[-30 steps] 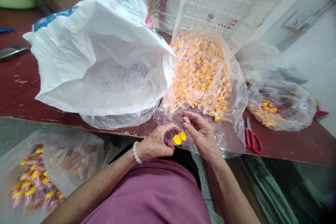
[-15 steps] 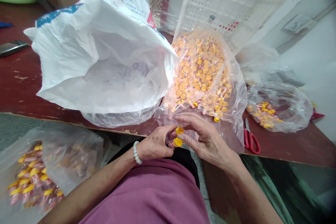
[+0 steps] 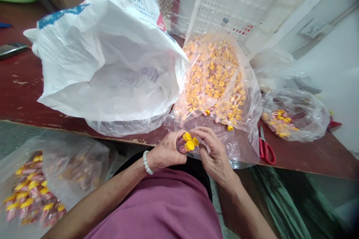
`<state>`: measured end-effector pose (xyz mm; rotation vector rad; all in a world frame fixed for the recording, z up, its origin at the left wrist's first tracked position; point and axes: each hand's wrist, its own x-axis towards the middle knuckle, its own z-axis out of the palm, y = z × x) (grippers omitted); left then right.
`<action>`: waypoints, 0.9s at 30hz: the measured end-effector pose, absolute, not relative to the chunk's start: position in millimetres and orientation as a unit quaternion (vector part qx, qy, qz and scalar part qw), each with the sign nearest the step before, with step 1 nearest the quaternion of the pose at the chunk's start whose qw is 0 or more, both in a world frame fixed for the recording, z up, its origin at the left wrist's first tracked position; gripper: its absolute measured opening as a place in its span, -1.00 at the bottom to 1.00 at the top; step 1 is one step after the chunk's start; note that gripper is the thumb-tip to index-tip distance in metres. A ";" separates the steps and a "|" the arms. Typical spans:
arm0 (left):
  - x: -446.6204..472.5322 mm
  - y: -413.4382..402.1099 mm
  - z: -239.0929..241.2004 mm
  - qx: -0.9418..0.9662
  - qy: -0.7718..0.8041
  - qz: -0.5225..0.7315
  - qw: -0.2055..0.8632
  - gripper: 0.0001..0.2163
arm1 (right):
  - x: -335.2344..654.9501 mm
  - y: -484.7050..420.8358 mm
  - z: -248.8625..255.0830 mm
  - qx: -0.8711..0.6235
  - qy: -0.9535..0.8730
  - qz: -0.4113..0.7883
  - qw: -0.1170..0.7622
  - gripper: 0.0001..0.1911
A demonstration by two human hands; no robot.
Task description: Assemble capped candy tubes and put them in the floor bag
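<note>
My left hand (image 3: 167, 152), with a white bead bracelet at the wrist, is closed round a small bundle of yellow-capped tubes (image 3: 187, 143) with red-and-white labels. My right hand (image 3: 212, 152) is closed against the same bundle from the right, fingertips on the caps. Both hands sit just below the near edge of the dark red table (image 3: 19, 93). Right behind them lies an open clear plastic bag (image 3: 215, 78) heaped with many more of the same tubes.
A big white sack (image 3: 106, 59) stands open on the table's left half. Another clear bag of tubes (image 3: 291, 115) lies at the right, red-handled scissors (image 3: 265, 148) beside it. A bag of bundled tubes (image 3: 33, 190) sits low at my left. A white crate (image 3: 246, 3) leans behind.
My right hand went from reaching flat over the bundle to closing on it. A third yellow cap now shows in the bundle between my hands.
</note>
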<state>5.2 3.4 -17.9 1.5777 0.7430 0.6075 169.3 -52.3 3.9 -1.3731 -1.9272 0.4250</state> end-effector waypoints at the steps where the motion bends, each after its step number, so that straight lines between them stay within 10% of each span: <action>1: 5.4 3.7 -16.8 0.672 0.328 0.263 0.610 -0.72 | 168.5 -53.5 5.6 -0.543 -0.733 0.171 0.372 -0.50; 11: 3.5 1.0 -13.2 0.523 0.353 0.278 0.725 -0.69 | 155.9 -67.1 -2.8 -0.533 -0.801 0.082 0.258 -0.32; 27: 8.4 -3.7 -24.7 0.388 0.318 0.294 0.814 -0.75 | 136.9 -47.5 -16.9 -0.510 -0.784 0.067 0.346 -0.39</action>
